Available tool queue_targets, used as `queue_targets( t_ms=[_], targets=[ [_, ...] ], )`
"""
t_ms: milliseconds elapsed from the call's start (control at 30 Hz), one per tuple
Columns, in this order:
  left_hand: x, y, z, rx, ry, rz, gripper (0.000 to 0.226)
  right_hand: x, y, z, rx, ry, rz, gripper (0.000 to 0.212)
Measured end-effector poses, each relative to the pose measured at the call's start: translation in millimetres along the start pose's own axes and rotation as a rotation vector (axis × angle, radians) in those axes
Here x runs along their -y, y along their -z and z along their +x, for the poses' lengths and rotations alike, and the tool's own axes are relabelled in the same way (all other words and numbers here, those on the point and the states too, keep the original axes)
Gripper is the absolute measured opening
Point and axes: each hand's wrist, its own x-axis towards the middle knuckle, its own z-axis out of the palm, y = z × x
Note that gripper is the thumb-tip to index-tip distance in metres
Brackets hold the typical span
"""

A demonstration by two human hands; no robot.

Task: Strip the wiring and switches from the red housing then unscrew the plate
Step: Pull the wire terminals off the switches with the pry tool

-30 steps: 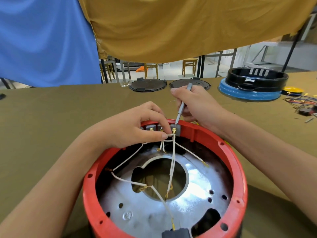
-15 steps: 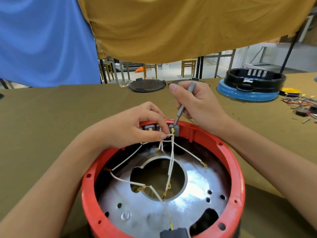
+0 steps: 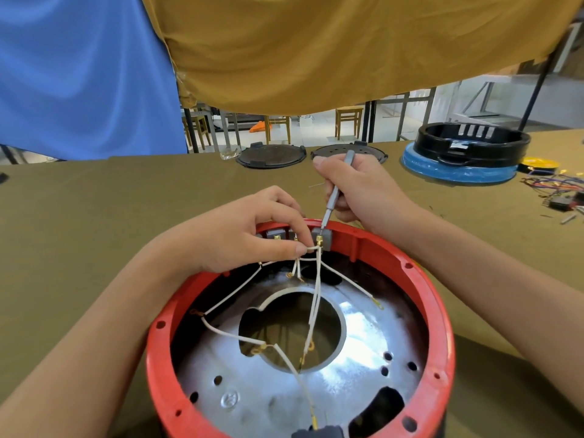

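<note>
Now: prying at a switch [image 3: 323,238] on the far rim of the red housing [image 3: 442,314], which is sitting at the table's [image 3: 94,210] near edge.
Left hand [image 3: 249,235] is pinching white wires [image 3: 316,298] beside the switch; right hand [image 3: 357,188] is gripping a grey screwdriver [image 3: 336,191], tip touching the switch top. Metal plate [image 3: 363,336] is lying inside.

Housing [image 3: 442,311] nearest on table [image 3: 94,216], plate [image 3: 363,343] and wires [image 3: 316,295] inside it, switches [image 3: 322,237] on its far wall, two lids [image 3: 271,155] behind, stacked rings [image 3: 467,153] far right.
</note>
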Motion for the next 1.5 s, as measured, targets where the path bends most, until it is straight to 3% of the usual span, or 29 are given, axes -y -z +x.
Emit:
queue_targets(
  t_ms=[133,433,700,1000,1100,1267,1500],
  targets=[
    [-1,0,1,0.002,0.000,-0.002,0.008,-1,-1,-6,-0.034,0.218,0.004,0.044],
    [-3,1,-1,0.005,0.008,-0.012,0.006,2,0,-7,-0.039,0.322,-0.110,0.046],
    [-2,1,-2,0.011,0.017,0.007,0.005,1,0,1,0.028,-0.035,0.001,0.044],
    [-1,0,0,0.010,0.012,0.012,0.010,2,-4,5,0.035,-0.151,-0.022,0.042],
    [-1,0,-1,0.006,0.007,0.001,0.010,5,-2,1,0.034,-0.081,-0.014,0.041],
    [-2,0,-1,-0.001,-0.005,-0.007,0.009,9,0,-6,-0.030,0.227,-0.149,0.043],
    [-3,0,-1,-0.004,-0.005,-0.018,0.009,9,-1,-11,-0.077,0.329,-0.247,0.049]
  ],
)
